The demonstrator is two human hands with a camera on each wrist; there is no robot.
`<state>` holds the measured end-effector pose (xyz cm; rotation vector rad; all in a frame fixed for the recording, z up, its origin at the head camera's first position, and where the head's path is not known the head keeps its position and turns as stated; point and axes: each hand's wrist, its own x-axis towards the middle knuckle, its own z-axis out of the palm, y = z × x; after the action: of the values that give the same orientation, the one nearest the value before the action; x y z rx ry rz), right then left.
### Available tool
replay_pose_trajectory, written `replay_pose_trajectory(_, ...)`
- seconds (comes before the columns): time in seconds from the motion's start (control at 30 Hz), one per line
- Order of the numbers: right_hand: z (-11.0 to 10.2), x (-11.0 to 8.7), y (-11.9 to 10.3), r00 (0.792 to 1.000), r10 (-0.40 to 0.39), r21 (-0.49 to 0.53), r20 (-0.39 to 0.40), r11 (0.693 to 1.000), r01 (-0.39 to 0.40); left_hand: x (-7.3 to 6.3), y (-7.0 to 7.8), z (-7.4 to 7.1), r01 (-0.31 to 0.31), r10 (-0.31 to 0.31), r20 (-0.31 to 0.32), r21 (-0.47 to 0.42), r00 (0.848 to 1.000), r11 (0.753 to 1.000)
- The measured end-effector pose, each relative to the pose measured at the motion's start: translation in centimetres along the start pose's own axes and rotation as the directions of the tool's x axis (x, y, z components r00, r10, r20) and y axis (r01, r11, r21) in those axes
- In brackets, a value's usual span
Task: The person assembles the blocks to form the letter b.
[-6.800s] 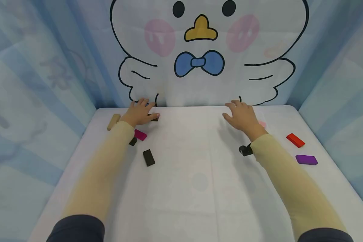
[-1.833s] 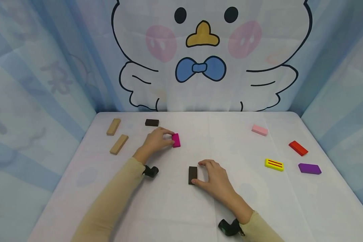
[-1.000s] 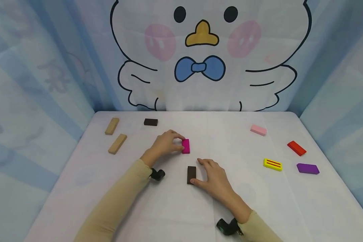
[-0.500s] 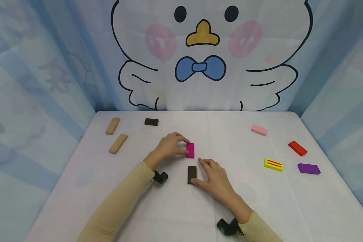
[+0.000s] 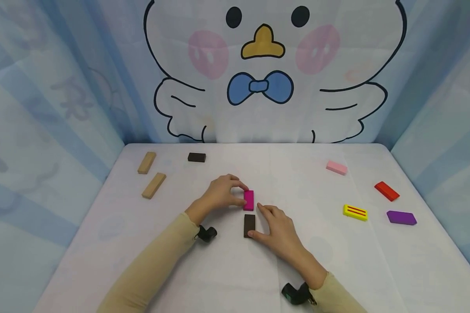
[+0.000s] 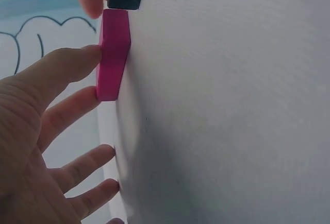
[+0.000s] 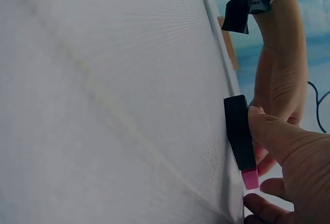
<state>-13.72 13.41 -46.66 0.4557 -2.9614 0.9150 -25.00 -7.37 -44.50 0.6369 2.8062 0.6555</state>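
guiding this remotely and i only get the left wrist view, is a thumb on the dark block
Observer: Yes, the thumb of the right hand touches the dark block.
Operator: ok, anything lying over on the right
Observer: Four blocks: a light pink block, a red block, a purple block and a yellow block with red stripes.
Operator: and far left
Observer: Two tan blocks, one farther back than the other.

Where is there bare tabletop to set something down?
Free: the back middle, between the far dark brown rectangular block and pink rectangular block; also between the right hand and yellow red-striped rectangular block. Crowded: the centre, where the left hand, magenta rectangular block, nearer dark brown rectangular block and right hand cluster.
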Motion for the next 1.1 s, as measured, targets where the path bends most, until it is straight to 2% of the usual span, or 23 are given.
replay_pose_trajectory(0.27, -0.1, -0.1, 0.0, 1.0, -0.013, 0.001, -0.012, 1.0, 0.014, -0.4, 0.4, 0.0, -0.029, 0.029, 0.01, -0.041, 1.0, 0.999)
replay_pose_trajectory(0.53, -0.1, 0.0, 0.1, 0.997, -0.066, -0.001, -0.029, 0.998, 0.066, -0.6, 0.6, -0.1, -0.042, 0.042, 0.016, -0.032, 0.999, 0.999)
replay_pose_trajectory(0.77, -0.2, 0.0, 0.0, 0.999, -0.046, -0.007, -0.006, 0.999, 0.046, -0.8, 0.5, 0.0, -0.061, 0.062, 0.022, -0.047, 0.998, 0.997)
replay_pose_trajectory(1.0, -0.3, 0.0, -0.2, 1.0, -0.021, -0.007, 0.012, 1.0, 0.021, -1.0, -0.9, 0.3, -0.107, 0.107, 0.027, -0.03, 0.994, 0.994)
replay_pose_trajectory(1.1, -0.3, 0.0, -0.3, 1.0, -0.019, -0.008, 0.015, 1.0, 0.019, -1.3, -1.8, 0.1, -0.099, 0.1, 0.024, -0.028, 0.995, 0.995)
